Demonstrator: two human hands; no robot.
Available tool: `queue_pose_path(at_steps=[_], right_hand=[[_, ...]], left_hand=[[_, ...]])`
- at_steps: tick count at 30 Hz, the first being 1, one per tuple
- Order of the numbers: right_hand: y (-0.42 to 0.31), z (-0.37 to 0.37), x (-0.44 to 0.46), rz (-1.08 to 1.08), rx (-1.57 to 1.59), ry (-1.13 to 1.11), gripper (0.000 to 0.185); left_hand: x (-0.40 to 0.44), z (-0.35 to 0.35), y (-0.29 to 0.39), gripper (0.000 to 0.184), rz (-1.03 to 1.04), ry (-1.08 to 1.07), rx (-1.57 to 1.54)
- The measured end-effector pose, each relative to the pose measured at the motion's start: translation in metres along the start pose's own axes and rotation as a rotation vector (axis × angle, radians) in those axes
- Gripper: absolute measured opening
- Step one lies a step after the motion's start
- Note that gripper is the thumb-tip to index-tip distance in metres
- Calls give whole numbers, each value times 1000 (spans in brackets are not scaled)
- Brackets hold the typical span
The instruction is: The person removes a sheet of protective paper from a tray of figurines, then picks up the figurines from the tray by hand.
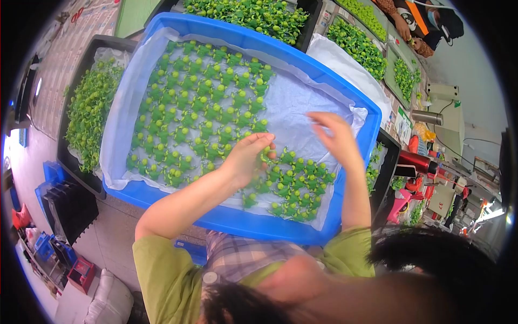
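A blue tray (356, 178) lined with white paper lies in front of me. Rows of small green leafy pieces with round yellow-green tops (202, 100) cover its left side, and a further group (302, 183) lies at the lower right. My left hand (248, 156) is over the middle of the tray, fingers closed in a pinch, with one small green leafy piece (265, 157) at the fingertips. My right hand (337, 137) hovers over the bare white paper (297, 102) at the right, slightly blurred, thumb and fingers apart, holding nothing I can see.
Black trays with more green pieces stand at the left (91, 108) and behind (253, 16). Farther right are green trays (402, 75) and another person's hand (402, 27). A red thermos (418, 161) stands at the right. Black and blue crates (67, 202) are on the floor at the left.
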State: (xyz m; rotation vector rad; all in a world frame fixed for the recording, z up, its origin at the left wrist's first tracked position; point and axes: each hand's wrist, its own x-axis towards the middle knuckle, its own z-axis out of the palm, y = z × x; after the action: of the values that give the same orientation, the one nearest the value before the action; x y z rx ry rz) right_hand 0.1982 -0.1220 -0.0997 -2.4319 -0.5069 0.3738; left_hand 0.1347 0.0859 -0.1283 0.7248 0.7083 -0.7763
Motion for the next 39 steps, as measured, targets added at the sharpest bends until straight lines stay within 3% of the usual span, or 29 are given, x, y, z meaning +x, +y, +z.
queue_pose_path(at_steps=[2, 8, 11, 14, 17, 22, 25, 27, 28, 31, 35, 39], right_hand=[[-8, 38, 37, -252, -93, -20, 30], [-15, 90, 82, -256, -504, -138, 32], [-7, 79, 76, -333, -272, -9, 31], [-10, 55, 64, -5, 239, -131, 28], [-16, 42, 48, -6, 440, -156, 29], [-41, 22, 32, 17, 505, -245, 30], [-56, 10, 30, -56, 459, -483, 34], [-47, 12, 36, -154, 447, -399, 31], [-45, 11, 44, -83, 406, -334, 31], [-15, 37, 77, -76, 45, -62, 25], [-3, 73, 95, -187, -197, 52, 34], [-1, 81, 97, -231, -248, 113, 36]], left_hand=[[1, -2, 1, 21, 24, 19, 1], [4, -6, -1, 23, -22, 39, -93], [1, -5, -2, 25, -2, 53, -111], [1, -3, -3, 27, 9, 74, -134], [1, -3, -2, 29, 13, 74, -155], [2, -4, 1, 36, 6, 29, -177], [-6, 2, 10, 41, -40, -109, -239], [-2, -1, 7, 43, -37, -102, -270], [0, -3, 6, 42, -28, -100, -263], [4, -7, 5, 34, -11, -82, -276], [7, -10, 6, 22, 38, -49, -297], [7, -11, 9, 19, 61, -47, -299]])
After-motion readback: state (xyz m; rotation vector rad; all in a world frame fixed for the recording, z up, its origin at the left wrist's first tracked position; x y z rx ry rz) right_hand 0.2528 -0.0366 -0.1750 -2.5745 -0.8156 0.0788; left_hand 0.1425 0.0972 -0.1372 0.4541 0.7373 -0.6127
